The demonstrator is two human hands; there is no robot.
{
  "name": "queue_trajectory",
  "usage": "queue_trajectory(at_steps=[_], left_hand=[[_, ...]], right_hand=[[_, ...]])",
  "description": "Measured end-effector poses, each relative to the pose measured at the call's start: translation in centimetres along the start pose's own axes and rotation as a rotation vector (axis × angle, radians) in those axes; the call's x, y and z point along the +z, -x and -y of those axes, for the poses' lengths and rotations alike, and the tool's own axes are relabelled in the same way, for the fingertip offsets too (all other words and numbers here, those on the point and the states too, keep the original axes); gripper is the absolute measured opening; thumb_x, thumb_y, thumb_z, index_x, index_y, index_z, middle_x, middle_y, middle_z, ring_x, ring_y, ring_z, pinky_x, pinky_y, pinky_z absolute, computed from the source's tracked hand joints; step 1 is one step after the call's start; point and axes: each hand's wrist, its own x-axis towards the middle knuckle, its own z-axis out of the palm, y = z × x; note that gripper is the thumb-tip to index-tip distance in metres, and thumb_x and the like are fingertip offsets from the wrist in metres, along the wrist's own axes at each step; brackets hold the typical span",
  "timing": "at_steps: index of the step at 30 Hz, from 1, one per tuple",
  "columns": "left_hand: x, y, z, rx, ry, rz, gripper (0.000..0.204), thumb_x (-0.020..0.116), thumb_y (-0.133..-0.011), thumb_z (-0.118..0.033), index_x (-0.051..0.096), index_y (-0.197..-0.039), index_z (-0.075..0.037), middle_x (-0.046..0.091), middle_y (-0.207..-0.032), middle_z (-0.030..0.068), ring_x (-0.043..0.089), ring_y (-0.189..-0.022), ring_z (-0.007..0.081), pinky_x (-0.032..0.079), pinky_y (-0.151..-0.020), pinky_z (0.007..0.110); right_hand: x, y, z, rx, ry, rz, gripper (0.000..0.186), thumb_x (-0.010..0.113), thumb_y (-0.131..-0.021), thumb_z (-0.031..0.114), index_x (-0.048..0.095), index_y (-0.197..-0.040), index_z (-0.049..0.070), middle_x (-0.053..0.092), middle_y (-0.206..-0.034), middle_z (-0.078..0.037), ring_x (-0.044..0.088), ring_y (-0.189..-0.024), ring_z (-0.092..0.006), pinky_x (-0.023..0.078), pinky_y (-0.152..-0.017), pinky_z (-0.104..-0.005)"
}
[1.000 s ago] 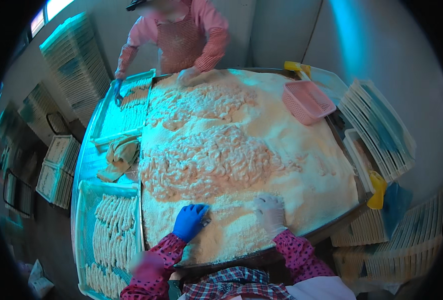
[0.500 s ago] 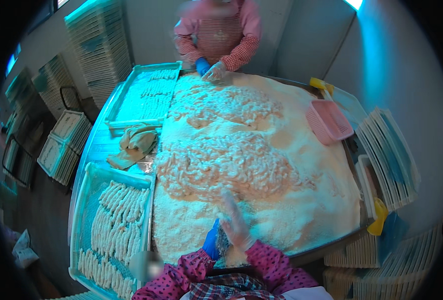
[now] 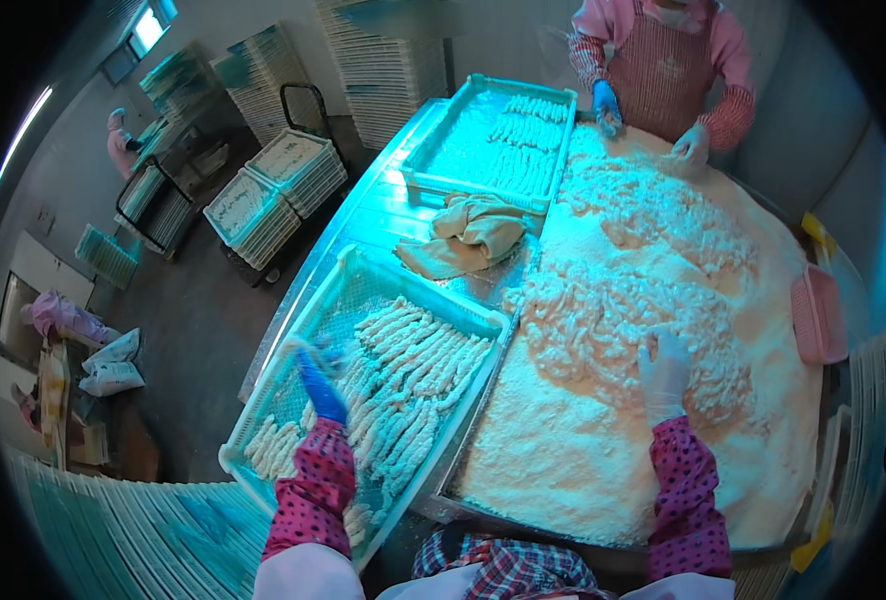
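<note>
My left hand (image 3: 323, 388), in a blue glove, is over the left part of a pale mesh tray (image 3: 253, 425). Its fingers are smeared by motion, and a whitish blur beside them is too unclear to name. Rows of crumb-coated strips (image 3: 403, 400) lie side by side in this tray. My right hand (image 3: 665, 378), in a clear glove, reaches to the near edge of a heap of pale, moist-looking strips (image 3: 613, 330). Its thumb and fingers look apart there. Around the heap spreads a thick bed of pale crumbs (image 3: 563, 450).
A crumpled tan cloth (image 3: 468, 235) lies between my tray and a second tray (image 3: 443, 150) with rows of strips. Across the table stands a co-worker (image 3: 668, 70) in a striped apron. A pink basket (image 3: 818, 315) sits at the right. Stacked trays (image 3: 278, 190) stand on the floor.
My hands, earlier close together over the crumbs at the near edge, have parted. The left moved to the tray, the right forward to the heap. The view has turned left.
</note>
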Motion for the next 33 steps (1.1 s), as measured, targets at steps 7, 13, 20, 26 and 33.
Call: queue_trajectory(at_steps=[7,13,20,26,33], left_hand=[[-9.6,-7.0,5.6,-0.209,-0.260,0.211,0.051,0.033,-0.099,-0.038,0.045,-0.132,-0.002,0.049,-0.131,0.0129,0.045,-0.122,0.0205,0.031,-0.105,0.031],[-9.1,-11.0,4.7,-0.253,-0.488,0.458,0.049,0.041,-0.097,-0.037,0.047,-0.130,-0.001,0.055,-0.125,0.0107,0.052,-0.114,0.0198,0.037,-0.100,0.031],[-15.3,-7.5,-3.7,-0.631,-0.640,0.374,0.042,0.046,-0.096,-0.033,0.053,-0.126,-0.005,0.055,-0.125,0.0115,0.051,-0.115,0.0199,0.038,-0.098,0.031],[-18.2,-2.8,0.4,0.097,-0.985,0.414,0.043,0.051,-0.095,-0.018,0.043,-0.134,-0.002,0.050,-0.132,0.0102,0.050,-0.116,0.0195,0.037,-0.100,0.032],[8.5,16.7,0.9,0.367,-0.714,0.881,0.046,0.062,-0.082,-0.011,0.051,-0.125,-0.003,0.055,-0.122,0.0167,0.051,-0.114,0.0304,0.038,-0.098,0.039]], right_hand=[[-0.2,-0.5,-0.4,0.033,0.000,0.030,0.022,0.067,-0.069,0.010,0.054,-0.086,0.007,0.057,-0.084,-0.009,0.055,-0.086,-0.0282,0.045,-0.075,-0.0396],[0.2,-1.3,-0.2,0.173,-0.091,0.202,0.021,0.067,-0.069,0.007,0.056,-0.087,0.006,0.057,-0.081,-0.008,0.057,-0.076,-0.0209,0.047,-0.070,-0.0326],[-6.7,0.0,-1.3,0.435,-0.799,-0.064,0.012,0.065,-0.075,0.000,0.059,-0.084,0.006,0.057,-0.075,0.000,0.053,-0.068,-0.0078,0.046,-0.063,-0.0242],[-8.2,7.4,-0.9,-0.418,-0.394,0.344,0.024,0.070,-0.076,0.013,0.066,-0.098,0.005,0.065,-0.099,-0.008,0.062,-0.086,-0.0161,0.050,-0.074,-0.0292],[-8.1,16.0,-3.6,0.353,-0.667,0.435,0.033,0.068,-0.077,0.013,0.065,-0.109,0.006,0.065,-0.108,-0.011,0.062,-0.099,-0.0233,0.048,-0.086,-0.0354]])
